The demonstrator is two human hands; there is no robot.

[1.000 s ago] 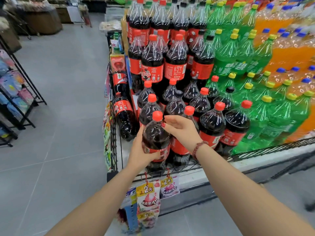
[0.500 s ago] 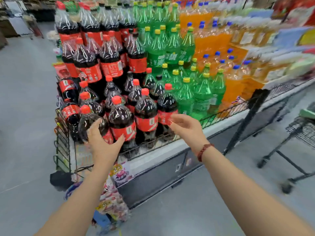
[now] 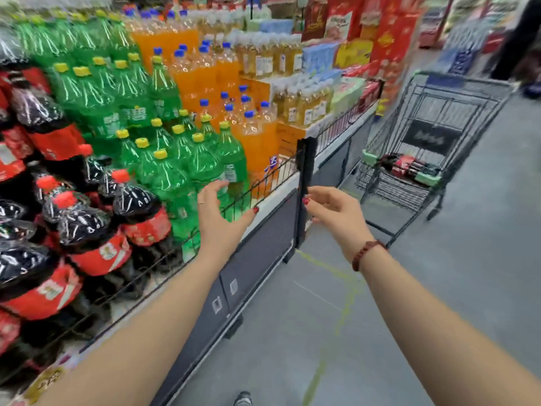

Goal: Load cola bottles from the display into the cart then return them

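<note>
Bare aisle floor (image 3: 380, 288) runs ahead and to the right of the right hand (image 3: 336, 213), open as far as the cart (image 3: 433, 148) beyond. A black post (image 3: 304, 183) stands between that hand and the left hand (image 3: 218, 218). Left of the left hand, a wire rail (image 3: 263, 183) fronts green bottles (image 3: 181, 171) and cola bottles (image 3: 87, 230) packed shoulder to shoulder.

We stand in a supermarket aisle. A long display (image 3: 257, 259) edged with a low wire rail (image 3: 272, 174) carries soft drinks massed by kind: cola bottles (image 3: 87, 230) with red caps, green soda bottles (image 3: 175, 171) with yellow caps, orange soda bottles (image 3: 205, 74) with blue caps, then pale yellow bottles (image 3: 292, 106). Beyond them we see stacked red boxes (image 3: 392, 39). A wire shopping cart (image 3: 439, 127) stands on the grey floor (image 3: 439, 288) beside the display, and a yellow tag (image 3: 44, 382), too blurred to read, shows at its near edge.
</note>
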